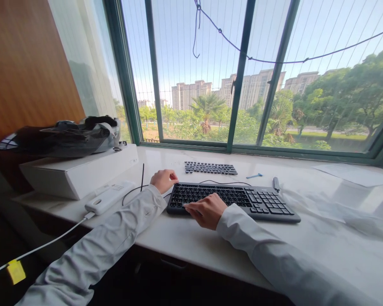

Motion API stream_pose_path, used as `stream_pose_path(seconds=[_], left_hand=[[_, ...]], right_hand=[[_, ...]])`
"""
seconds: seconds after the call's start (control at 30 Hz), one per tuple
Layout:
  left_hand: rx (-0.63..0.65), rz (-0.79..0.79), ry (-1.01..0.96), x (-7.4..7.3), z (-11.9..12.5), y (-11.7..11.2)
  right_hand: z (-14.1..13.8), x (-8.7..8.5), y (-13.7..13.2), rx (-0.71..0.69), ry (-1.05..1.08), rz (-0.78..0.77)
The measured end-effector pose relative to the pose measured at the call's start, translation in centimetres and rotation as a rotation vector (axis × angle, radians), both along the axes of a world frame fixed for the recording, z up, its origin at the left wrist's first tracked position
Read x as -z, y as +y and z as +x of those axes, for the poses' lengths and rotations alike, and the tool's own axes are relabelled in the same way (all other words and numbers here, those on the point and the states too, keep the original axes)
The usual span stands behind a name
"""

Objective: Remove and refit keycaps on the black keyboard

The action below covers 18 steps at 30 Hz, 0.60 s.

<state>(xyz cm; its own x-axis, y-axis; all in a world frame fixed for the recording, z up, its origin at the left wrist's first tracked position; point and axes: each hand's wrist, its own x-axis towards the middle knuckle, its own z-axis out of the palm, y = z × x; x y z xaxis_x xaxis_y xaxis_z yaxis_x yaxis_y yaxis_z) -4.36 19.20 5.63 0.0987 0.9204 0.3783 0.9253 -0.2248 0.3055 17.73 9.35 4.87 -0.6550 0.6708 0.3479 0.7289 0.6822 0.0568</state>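
Observation:
A dark grey keyboard [242,199] lies on the white window-sill counter [185,238]. My left hand [163,179] rests at the keyboard's far left corner with its fingers curled under, and nothing shows in them. My right hand [206,210] lies on the lower left rows of keys, fingers bent down and pressed onto the keys. Both arms wear white sleeves. Behind the keyboard lies a flat sheet of loose black keycaps [210,168].
A small blue tool [254,175] and a dark cylindrical item [276,183] lie beyond the keyboard. A white power bank [110,196] with a white cable sits left, beside a white box [79,172] topped by a black bag [64,137]. Clear plastic wrap [332,208] and paper [354,174] lie right.

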Motion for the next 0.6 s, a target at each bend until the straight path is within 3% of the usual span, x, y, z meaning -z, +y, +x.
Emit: stream_pose_path(seconds=[0.13, 0.23, 0.4, 0.6], left_hand=[[-0.047, 0.038, 0.088, -0.3, 0.5, 0.1], [0.007, 0.075, 0.192, -0.9, 1.3, 1.0], [0.107, 0.063, 0.387, -1.6, 3.8, 4.2], [0.165, 0.069, 0.547, -1.1, 6.9, 8.1]], right_hand=[[0.2, 0.0, 0.0, -0.091, 0.042, 0.024], [0.5, 0.2, 0.2, -0.092, 0.098, 0.062], [1.2, 0.6, 1.0, -0.022, 0.108, 0.070], [1.8, 0.3, 1.3, 0.026, 0.086, 0.044]])
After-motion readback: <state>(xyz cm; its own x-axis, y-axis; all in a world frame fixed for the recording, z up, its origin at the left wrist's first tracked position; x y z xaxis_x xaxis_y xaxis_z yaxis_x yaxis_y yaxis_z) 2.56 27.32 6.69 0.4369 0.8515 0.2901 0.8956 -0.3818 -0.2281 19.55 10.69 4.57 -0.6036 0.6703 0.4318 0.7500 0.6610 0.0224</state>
